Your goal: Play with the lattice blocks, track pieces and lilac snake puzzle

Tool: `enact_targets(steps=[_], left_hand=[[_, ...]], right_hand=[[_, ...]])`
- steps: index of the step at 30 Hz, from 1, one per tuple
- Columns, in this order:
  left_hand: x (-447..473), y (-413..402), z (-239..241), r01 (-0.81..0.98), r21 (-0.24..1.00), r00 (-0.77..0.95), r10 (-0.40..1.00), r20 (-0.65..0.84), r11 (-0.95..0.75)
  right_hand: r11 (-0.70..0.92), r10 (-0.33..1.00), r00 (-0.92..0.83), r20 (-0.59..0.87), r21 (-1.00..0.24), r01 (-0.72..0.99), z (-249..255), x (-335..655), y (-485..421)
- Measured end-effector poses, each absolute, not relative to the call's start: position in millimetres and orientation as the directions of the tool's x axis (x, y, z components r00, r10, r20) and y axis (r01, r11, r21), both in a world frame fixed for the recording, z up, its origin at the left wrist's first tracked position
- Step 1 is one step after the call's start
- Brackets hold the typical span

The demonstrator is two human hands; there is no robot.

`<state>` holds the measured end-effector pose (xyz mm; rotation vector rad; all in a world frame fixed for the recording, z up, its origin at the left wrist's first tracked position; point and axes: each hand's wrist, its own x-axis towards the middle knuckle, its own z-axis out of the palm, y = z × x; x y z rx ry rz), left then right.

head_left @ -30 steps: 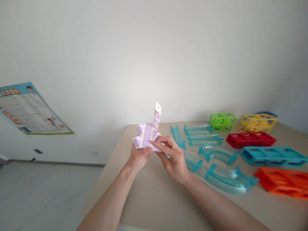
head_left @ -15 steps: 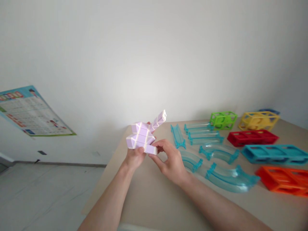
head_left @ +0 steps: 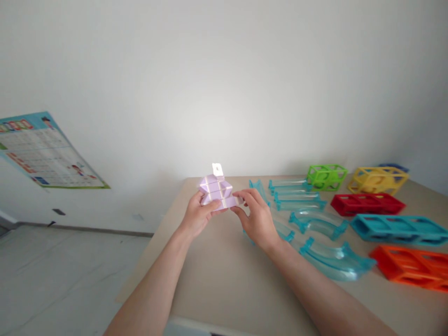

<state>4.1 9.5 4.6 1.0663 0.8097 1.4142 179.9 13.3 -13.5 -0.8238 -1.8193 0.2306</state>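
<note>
A lilac and white snake puzzle (head_left: 214, 187), folded into a blocky shape, is held up over the table between both hands. My left hand (head_left: 196, 215) grips its lower left side, thumb across the front and fingers behind, partly hidden. At the right end of the puzzle, my right hand (head_left: 257, 218) pinches a protruding segment between thumb and fingers. One white end piece stands up at the top, its face turned toward me.
On the table (head_left: 217, 280), clear blue track pieces (head_left: 338, 259) lie to the right. Beyond them are frame blocks in green (head_left: 327, 177), yellow (head_left: 378, 180), red (head_left: 367, 204), teal (head_left: 399, 227) and orange (head_left: 415, 266). A poster (head_left: 52, 154) hangs on the wall at left.
The puzzle has turned, so its long arm that pointed up and right now shows end-on at the top. Both hands have shifted slightly right with it, still holding on.
</note>
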Motion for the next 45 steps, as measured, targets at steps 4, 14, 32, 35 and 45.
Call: enact_targets(steps=[4,14,32,35,45], left_hand=[[5.1,10.2,2.6,-0.345,0.929,0.049,0.986,0.161,-0.135],[9.6,10.2,4.3,-0.362,0.931,0.045,0.997,0.065,-0.044],[25.6,6.5,-7.9,-0.286,0.913,-0.197,0.950,0.242,-0.292],[25.6,5.9,-11.0,-0.040,0.925,-0.262,0.897,0.355,-0.378],[26.2,-2.1,-4.1,0.152,0.885,-0.208,0.861,0.464,-0.440]], right_hand=[[0.739,0.627,-0.204,0.752,-0.490,0.462,-14.6,181.3,15.7],[0.824,0.535,-0.317,0.783,-0.401,0.401,-11.2,190.4,22.0],[0.611,0.699,-0.109,0.706,-0.512,0.604,-4.6,174.5,6.0],[0.534,0.772,-0.073,0.631,-0.583,0.612,-4.8,172.0,3.0],[0.400,0.898,-0.077,0.433,-0.733,0.550,-7.1,171.7,3.4]])
